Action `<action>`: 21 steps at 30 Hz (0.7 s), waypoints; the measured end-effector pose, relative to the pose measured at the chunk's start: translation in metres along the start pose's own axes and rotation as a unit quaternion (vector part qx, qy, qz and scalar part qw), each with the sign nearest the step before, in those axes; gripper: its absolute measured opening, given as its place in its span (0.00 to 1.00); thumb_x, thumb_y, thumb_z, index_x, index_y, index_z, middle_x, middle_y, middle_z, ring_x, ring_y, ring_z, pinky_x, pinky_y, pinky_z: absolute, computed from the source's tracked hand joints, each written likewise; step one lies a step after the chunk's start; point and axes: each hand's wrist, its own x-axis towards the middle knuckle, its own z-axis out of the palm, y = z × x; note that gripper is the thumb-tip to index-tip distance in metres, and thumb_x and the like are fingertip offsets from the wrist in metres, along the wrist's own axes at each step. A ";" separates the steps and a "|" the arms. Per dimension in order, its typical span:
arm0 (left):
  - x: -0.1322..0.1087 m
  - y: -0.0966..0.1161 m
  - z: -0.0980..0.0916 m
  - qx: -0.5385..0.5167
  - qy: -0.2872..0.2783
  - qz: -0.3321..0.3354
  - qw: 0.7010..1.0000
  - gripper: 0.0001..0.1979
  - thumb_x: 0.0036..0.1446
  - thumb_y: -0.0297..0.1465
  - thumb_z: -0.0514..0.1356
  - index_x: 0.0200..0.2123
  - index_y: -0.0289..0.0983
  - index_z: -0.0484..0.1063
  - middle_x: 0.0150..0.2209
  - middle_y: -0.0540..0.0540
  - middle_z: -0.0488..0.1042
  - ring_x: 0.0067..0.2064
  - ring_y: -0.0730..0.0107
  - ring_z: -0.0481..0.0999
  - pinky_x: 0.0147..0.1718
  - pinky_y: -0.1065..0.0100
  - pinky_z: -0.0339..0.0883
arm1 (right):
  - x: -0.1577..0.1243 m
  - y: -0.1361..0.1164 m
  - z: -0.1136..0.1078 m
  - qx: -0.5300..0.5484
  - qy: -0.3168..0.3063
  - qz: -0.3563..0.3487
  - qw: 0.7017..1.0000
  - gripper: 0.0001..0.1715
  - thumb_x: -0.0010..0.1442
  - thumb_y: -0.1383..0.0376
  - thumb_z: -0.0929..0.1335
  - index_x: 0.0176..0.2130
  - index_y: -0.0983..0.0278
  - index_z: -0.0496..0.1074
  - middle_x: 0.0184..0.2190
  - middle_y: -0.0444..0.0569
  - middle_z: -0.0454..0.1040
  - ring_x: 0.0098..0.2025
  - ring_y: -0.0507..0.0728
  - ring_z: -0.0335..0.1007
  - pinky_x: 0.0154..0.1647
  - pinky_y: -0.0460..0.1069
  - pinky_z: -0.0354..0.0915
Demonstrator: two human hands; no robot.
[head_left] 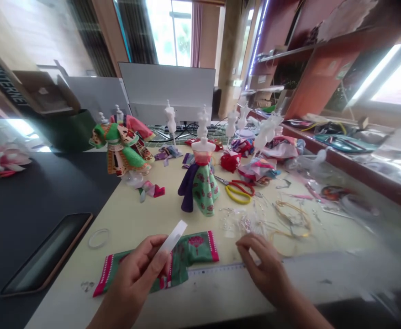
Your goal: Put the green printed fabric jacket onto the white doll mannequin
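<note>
My left hand (134, 278) pinches a white translucent strip (171, 238) upright between thumb and fingers, just above a green fabric piece with pink borders and a floral print (190, 253). That hand partly covers the fabric. My right hand (265, 267) rests at the table's near side with its fingers apart, holding nothing I can see. It is next to a steel ruler (217, 269) and just below a clear plastic bag of small beads (240, 222). A miniature dress on a white mannequin (199, 187) stands ahead of both hands.
Several dressed and bare white mannequins stand on the pale table (142, 219) among fabric scraps. Yellow-handled scissors (237, 192) and tangled gold wire (292, 219) lie ahead. A tablet (46, 253) lies on the dark surface to the left, and a cluttered counter (340, 155) runs along the right.
</note>
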 end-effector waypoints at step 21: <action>-0.009 -0.019 -0.002 -0.041 -0.079 -0.015 0.996 0.25 0.57 0.46 0.55 0.52 0.36 0.66 0.25 0.50 0.68 0.30 0.70 0.67 0.31 0.71 0.63 | 0.151 0.111 0.017 -0.401 -0.320 0.134 0.848 0.18 0.63 0.60 0.65 0.50 0.65 0.66 0.49 0.52 0.68 0.46 0.57 0.69 0.45 0.57 0.68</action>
